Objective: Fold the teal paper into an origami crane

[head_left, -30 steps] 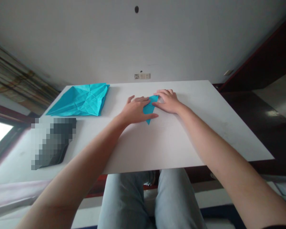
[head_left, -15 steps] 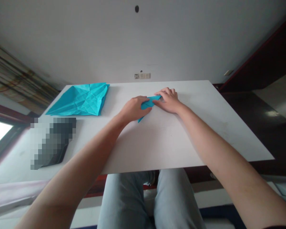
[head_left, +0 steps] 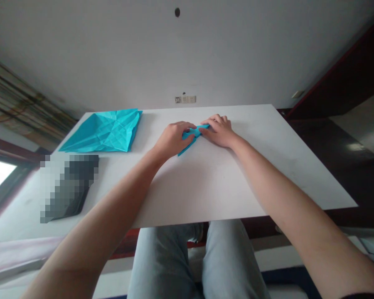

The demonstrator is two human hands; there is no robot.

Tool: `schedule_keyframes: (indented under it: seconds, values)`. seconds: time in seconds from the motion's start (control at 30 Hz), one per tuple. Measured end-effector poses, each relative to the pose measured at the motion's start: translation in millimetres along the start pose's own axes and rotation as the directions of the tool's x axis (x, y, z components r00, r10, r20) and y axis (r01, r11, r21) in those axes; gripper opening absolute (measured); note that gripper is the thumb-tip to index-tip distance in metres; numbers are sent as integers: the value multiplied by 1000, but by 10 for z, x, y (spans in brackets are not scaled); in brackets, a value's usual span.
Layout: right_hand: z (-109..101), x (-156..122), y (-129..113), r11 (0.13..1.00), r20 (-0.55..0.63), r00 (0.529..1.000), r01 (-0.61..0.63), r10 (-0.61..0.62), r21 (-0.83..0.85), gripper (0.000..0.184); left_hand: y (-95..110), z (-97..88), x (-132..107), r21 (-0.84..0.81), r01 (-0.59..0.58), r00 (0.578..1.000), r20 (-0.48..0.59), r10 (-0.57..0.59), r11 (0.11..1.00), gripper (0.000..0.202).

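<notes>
Head view: creased turquoise paper (head_left: 104, 131) lies near the left hand (head_left: 173, 139).

Folded paper (head_left: 190, 136) lies between the left hand (head_left: 173, 140) and right hand (head_left: 220, 132), a creased sheet (head_left: 104, 132) farther left (same table (head_left: 224, 182)).

Left hand (head_left: 172, 140) has room leftward until creased teal paper sheet (head_left: 104, 131), pixelated object (head_left: 69, 187); narrow gap between them.

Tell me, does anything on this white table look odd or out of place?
The pixelated grey-and-black patch on the white tabletop stands out: whatever lies there cannot be made out. The small folded turquoise paper between the left hand and right hand looks undamaged.
</notes>
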State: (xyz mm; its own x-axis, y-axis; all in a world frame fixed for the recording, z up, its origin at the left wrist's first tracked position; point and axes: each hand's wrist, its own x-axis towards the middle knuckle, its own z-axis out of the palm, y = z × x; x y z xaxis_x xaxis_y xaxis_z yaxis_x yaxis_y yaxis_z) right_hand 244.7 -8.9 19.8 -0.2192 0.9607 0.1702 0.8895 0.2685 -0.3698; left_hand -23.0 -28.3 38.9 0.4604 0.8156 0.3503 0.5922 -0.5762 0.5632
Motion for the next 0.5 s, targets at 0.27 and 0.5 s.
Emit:
schedule_keyframes:
  seconds: [0.27,0.5]
  values:
    - [24,-37,14,998,-35,997,63,-63,-1,71,9,17,-6,33,3,1000,16,-4,999,42]
    - [-2,-52,-5,997,-20,997,72,-73,-19,60,20,2,9,61,0,1000,19,-1,998,41]
